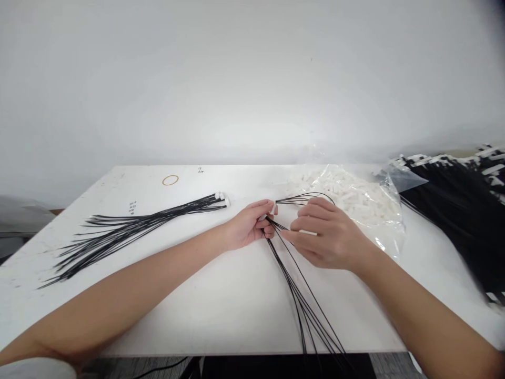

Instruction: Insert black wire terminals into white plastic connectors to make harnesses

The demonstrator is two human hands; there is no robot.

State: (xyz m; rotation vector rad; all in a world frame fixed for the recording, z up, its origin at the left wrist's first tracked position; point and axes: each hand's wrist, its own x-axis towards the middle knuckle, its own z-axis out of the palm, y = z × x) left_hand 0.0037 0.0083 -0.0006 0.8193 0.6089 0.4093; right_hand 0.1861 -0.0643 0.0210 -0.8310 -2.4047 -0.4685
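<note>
My left hand (pixel 252 223) is closed around a small bunch of thin black wires (pixel 303 300) near the middle of the white table (pixel 221 310), with a small white connector pinched at its fingertips. The wires run from that hand down over the table's front edge, and their upper ends loop past my right hand (pixel 327 234). My right hand is curled beside the left, its fingers pinched on the same wires.
A finished bundle of black wires with white connectors (pixel 138 226) lies at the left. A clear plastic bag of white connectors (pixel 363 202) sits behind my right hand. A large heap of black wires (pixel 461 210) fills the right edge. A rubber band (pixel 170 180) lies far left.
</note>
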